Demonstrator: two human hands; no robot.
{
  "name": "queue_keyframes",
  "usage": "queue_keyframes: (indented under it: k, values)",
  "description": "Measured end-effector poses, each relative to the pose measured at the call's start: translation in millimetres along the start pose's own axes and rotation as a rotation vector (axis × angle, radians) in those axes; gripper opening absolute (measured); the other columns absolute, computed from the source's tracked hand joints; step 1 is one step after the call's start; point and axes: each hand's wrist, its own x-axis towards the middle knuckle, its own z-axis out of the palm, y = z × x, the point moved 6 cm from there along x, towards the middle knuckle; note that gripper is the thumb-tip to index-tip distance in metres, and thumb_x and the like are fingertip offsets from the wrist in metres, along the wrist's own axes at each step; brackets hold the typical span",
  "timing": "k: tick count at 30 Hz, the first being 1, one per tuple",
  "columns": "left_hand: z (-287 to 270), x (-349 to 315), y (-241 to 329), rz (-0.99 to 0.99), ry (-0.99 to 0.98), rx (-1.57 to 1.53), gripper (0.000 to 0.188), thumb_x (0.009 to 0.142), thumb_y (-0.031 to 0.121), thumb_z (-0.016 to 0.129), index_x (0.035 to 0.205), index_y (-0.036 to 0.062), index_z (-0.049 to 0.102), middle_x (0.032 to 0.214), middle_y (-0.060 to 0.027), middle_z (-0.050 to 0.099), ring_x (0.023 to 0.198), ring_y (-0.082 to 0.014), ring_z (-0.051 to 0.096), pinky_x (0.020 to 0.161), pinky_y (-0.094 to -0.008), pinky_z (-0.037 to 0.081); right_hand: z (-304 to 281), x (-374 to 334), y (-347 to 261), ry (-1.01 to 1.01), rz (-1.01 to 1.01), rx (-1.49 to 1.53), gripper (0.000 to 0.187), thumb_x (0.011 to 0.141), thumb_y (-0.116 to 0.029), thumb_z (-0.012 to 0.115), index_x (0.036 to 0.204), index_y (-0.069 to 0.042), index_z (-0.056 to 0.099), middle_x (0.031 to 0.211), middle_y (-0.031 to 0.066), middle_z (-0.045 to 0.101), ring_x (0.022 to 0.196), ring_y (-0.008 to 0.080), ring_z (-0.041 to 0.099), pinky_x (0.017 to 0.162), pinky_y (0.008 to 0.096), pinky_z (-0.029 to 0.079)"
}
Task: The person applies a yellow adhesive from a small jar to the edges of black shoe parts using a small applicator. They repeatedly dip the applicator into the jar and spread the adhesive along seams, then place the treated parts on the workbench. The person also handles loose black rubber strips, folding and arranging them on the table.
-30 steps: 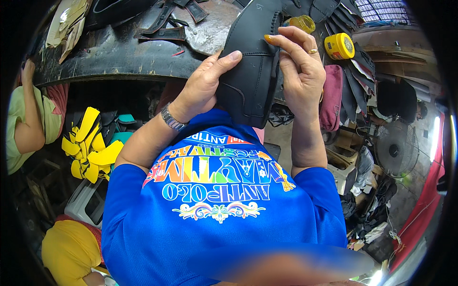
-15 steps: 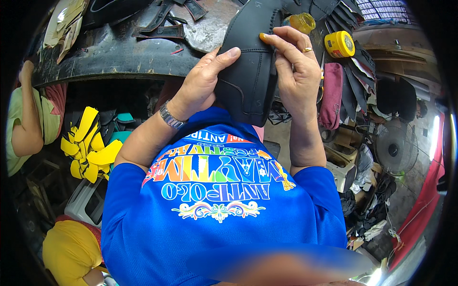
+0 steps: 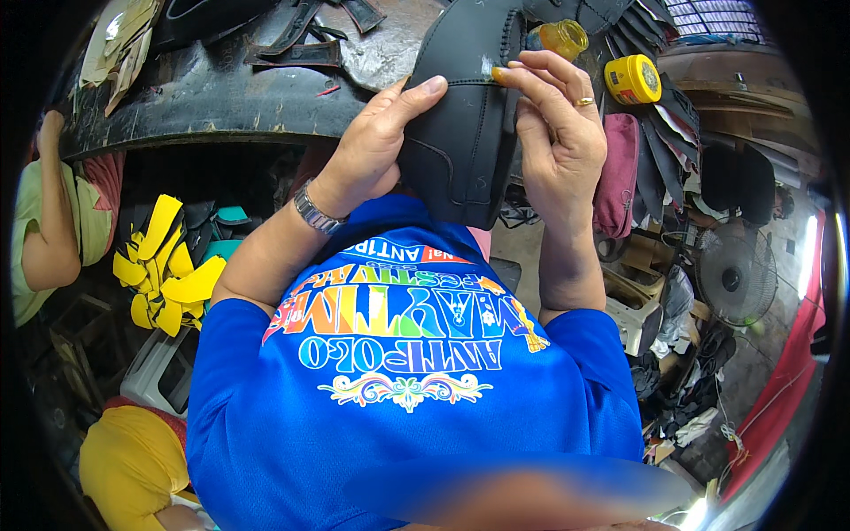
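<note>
My left hand point(image 3: 381, 133) grips the near left edge of a black stitched leather boot upper point(image 3: 456, 133), thumb on top, fingers hidden beneath. Pale stitching and small chalk marks run over the upper. My right hand point(image 3: 560, 133) is on its right side with nothing grasped. Its fingers are partly stretched and apart, and the index fingertip, coated in yellow paste, touches the leather by a whitish smear point(image 3: 486, 67). Just beyond that hand stands an uncapped glass jar point(image 3: 560, 39) of yellow-orange paste.
A yellow tub point(image 3: 633, 80) and a maroon pouch point(image 3: 614, 177) lie to the right, beside stacked black leather pieces point(image 3: 660, 159). Black straps point(image 3: 297, 55) rest on the dark worktable point(image 3: 221, 111). Yellow cutouts point(image 3: 164, 274) lie lower left, near another person's arm point(image 3: 49, 239). A fan point(image 3: 735, 270) stands right.
The whitish smear has appeared on the leather beside my right fingertip. My right hand has shifted slightly right and nearer. The upper has tilted a little; my left hand keeps its hold.
</note>
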Motion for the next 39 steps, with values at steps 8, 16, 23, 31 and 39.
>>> queue_keyframes:
  k: [8,16,23,31,39]
  values:
    - [1,3,2,0.028,-0.006,0.009,0.037,0.103,0.027,0.056,0.129,0.0001,0.057,0.118,-0.014,0.068,0.104,-0.0195,0.069,0.091,-0.0329,0.057,5,-1,0,-0.038,-0.034,-0.071,0.037,0.079,0.014,0.06,0.11,-0.002,0.073,0.118,0.0163,0.06,0.102,0.0272,0.067,0.086,0.0335,0.055]
    - [1,1,6,0.013,0.011,0.034,0.04,0.101,0.029,0.059,0.127,-0.0012,0.056,0.114,-0.0147,0.068,0.099,-0.0181,0.07,0.087,-0.0299,0.058,3,-9,3,-0.072,-0.151,-0.096,0.046,0.072,0.014,0.066,0.111,-0.009,0.075,0.124,0.0166,0.061,0.107,0.0287,0.067,0.088,0.0354,0.057]
    - [3,1,4,0.027,0.03,0.038,0.04,0.101,0.028,0.059,0.128,-0.001,0.056,0.116,-0.0143,0.068,0.099,-0.0181,0.07,0.088,-0.0304,0.058,1,-11,6,-0.074,-0.183,-0.137,0.045,0.071,0.013,0.069,0.109,-0.01,0.076,0.122,0.0161,0.062,0.102,0.0297,0.068,0.085,0.0355,0.057]
    - [5,1,4,0.024,0.007,0.048,0.038,0.102,0.027,0.059,0.128,-0.0014,0.056,0.115,-0.0135,0.068,0.1,-0.0177,0.07,0.089,-0.03,0.057,0,-6,-3,-0.14,-0.318,-0.283,0.036,0.079,0.008,0.07,0.108,-0.013,0.074,0.118,0.0146,0.064,0.093,0.0293,0.071,0.077,0.0359,0.059]
    - [6,1,3,0.016,-0.024,0.041,0.037,0.102,0.027,0.058,0.126,-0.0019,0.058,0.114,-0.0129,0.069,0.099,-0.0166,0.07,0.089,-0.0294,0.057,-1,-3,-8,-0.226,-0.345,-0.363,0.035,0.077,0.011,0.069,0.103,-0.012,0.073,0.117,0.0142,0.064,0.093,0.029,0.071,0.076,0.0355,0.058]
